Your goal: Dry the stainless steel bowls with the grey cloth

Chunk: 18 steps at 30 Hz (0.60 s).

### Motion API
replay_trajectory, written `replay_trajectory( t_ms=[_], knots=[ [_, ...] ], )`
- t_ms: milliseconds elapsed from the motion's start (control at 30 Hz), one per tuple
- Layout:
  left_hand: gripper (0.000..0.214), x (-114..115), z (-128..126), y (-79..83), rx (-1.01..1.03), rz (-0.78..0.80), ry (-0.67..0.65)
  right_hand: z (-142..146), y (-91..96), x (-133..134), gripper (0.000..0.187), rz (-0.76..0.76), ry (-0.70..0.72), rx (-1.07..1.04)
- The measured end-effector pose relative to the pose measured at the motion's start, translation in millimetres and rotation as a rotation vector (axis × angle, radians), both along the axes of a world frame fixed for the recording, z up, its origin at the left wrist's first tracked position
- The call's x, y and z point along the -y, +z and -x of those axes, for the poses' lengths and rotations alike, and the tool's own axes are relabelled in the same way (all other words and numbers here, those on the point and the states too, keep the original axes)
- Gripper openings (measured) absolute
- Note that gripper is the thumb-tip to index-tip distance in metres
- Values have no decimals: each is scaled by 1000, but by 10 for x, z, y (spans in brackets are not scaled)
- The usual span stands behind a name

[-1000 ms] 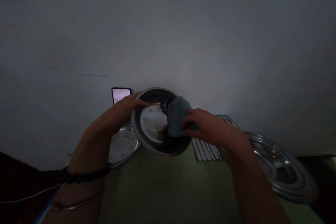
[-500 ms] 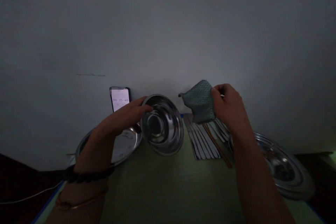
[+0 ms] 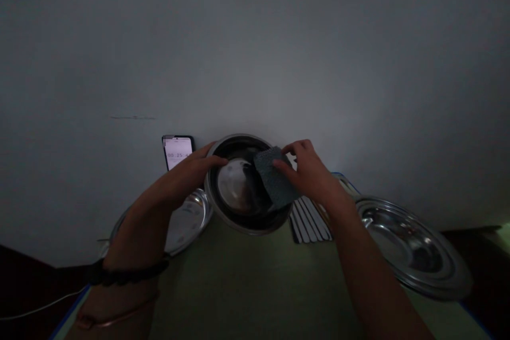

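Note:
My left hand [image 3: 195,167] grips the left rim of a steel bowl [image 3: 239,191], which is tilted with its inside facing me above the table. My right hand [image 3: 308,172] holds a grey-green cloth [image 3: 274,183], fingers closed on it, and presses the cloth against the bowl's inner right side. A dark bracelet sits on my left wrist.
A steel plate [image 3: 185,223] lies under my left forearm and a larger steel plate [image 3: 414,247] lies at the right. Several pale sticks [image 3: 311,223] lie side by side behind the bowl. A lit phone [image 3: 178,151] leans on the grey wall. The table [image 3: 247,287] has a greenish top.
Half a second ago the cloth was lifted away to the right and the bowl was turned sideways. Now the bowl faces me again and the cloth is back inside it.

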<state>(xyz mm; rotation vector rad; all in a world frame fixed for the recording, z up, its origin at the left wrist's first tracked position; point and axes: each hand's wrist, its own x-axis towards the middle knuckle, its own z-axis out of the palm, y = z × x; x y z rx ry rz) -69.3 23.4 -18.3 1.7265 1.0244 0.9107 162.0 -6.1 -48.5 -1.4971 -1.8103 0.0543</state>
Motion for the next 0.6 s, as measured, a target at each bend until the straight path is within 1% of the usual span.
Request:
replay_trajectory(
  t_ms=[67,167,267,333,367,400,500,533,600],
  knots=[
    [39,-14,1,-7,23,-20,29,-7,-37,-22,40,36,-63,-2],
    [43,-15,-27,-6,50,-76,20,51,-113,-82,50,62,-88,-66],
    [46,5,-60,-4,24,-153,27,84,-163,-154,51,84,-152,-130],
    [47,20,-69,2,-5,-173,42,42,-140,-162,51,130,-158,-147],
    [47,29,-69,10,-13,-171,51,5,-110,-147,52,156,-110,-174],
    [47,36,-66,21,-14,-164,56,-38,-71,-121,52,189,-19,-226],
    [42,58,-45,66,9,-144,62,-153,52,-8,40,335,332,-490],
    [41,64,-37,80,15,-140,61,-179,79,23,35,381,408,-576],
    [40,71,-23,100,17,-141,66,-208,96,50,33,437,461,-671]
  ],
)
